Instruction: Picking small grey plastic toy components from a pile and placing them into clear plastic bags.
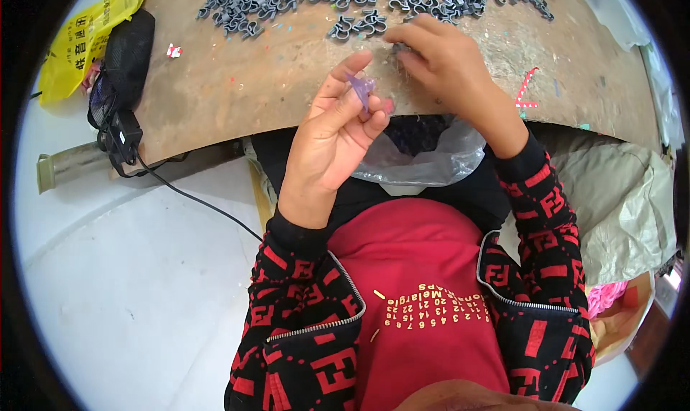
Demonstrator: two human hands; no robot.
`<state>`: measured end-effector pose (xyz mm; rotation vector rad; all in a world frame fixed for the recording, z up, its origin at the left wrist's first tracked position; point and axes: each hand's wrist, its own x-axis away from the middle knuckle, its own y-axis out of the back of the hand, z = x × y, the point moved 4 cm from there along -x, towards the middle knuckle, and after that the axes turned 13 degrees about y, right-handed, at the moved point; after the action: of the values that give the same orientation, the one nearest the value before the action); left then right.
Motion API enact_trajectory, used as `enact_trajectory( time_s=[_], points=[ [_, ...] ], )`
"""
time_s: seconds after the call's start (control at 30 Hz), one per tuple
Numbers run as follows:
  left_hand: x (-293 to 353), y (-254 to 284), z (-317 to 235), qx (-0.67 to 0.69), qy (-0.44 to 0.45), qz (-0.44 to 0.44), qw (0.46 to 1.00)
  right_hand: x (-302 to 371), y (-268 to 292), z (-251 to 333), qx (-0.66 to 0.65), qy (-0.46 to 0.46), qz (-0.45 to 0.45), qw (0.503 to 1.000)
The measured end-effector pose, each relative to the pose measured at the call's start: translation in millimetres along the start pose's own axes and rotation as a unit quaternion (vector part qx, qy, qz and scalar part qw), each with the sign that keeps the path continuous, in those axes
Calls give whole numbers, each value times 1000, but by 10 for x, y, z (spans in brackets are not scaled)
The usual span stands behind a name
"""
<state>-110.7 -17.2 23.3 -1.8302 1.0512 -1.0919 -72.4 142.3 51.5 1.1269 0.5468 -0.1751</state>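
Observation:
My left hand (338,116), palm turned up, pinches a small translucent purple plastic piece (362,87) between thumb and fingers, just above the table's near edge. Farther right, my right hand (447,66) reaches over the tabletop with its fingers curled around a dark grey curled plastic clip (402,48), mostly hidden by the fingers. Just beyond it lie loose grey clips of the same kind (357,26). A small pink bit (388,107) shows beside my left fingertips.
Heaps of grey clips (269,1) spread along the table's far side (215,87). An open clear plastic bag (431,163) hangs at my lap below the edge. At left are a yellow bag (86,40), a black pouch (129,58) and a cable (194,201). Red dotted strips (527,91) lie at right.

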Motion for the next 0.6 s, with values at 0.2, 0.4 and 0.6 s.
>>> enact_trajectory(
  time_s=[0.2, 0.4, 0.6],
  points=[
    [-153, -38, 144, 83, 47, 70, 993, 299, 224, 247, -461, -241, -147, 841],
    [-243, -101, 248, 22, 48, 20, 998, 424, 180, 305, -570, -268, -183, 755],
    [-233, -258, 265, -148, -27, -12, 989, 538, 264, 280, -503, -246, -136, 817]
  ],
)
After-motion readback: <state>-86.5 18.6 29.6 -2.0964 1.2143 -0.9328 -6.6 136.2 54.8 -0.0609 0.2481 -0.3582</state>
